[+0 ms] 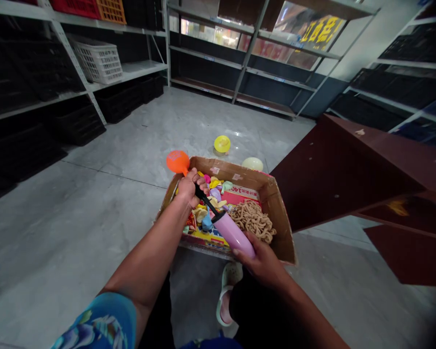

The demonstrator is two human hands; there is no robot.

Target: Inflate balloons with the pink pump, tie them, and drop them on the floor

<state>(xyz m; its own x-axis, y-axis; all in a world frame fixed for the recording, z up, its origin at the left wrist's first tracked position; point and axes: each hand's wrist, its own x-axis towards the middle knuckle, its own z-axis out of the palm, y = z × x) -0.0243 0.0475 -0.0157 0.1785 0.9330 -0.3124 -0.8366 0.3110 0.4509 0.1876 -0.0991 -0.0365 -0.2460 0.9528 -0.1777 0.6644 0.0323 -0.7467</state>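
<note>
Both of my hands hold one balloon pump [236, 235], with a pink barrel and a black rod, over an open cardboard box. My left hand [192, 186] is closed around the black end of the pump. From the top of that hand rises a partly inflated orange balloon [178, 161]; its neck runs down to my fingers, which hide how it is held. My right hand [257, 254] wraps the lower end of the pink barrel. In the cardboard box [279, 213] lie several limp coloured balloons [207, 220] and a heap of tan cord-like strands [253, 220].
Beyond the box, a yellow balloon [222, 144] and a pale balloon [253, 164] rest on the grey floor. Dark red-brown panels [349, 179] stand at the right. Metal shelves [240, 68] line the back, and a white basket [98, 60] sits on the left shelving.
</note>
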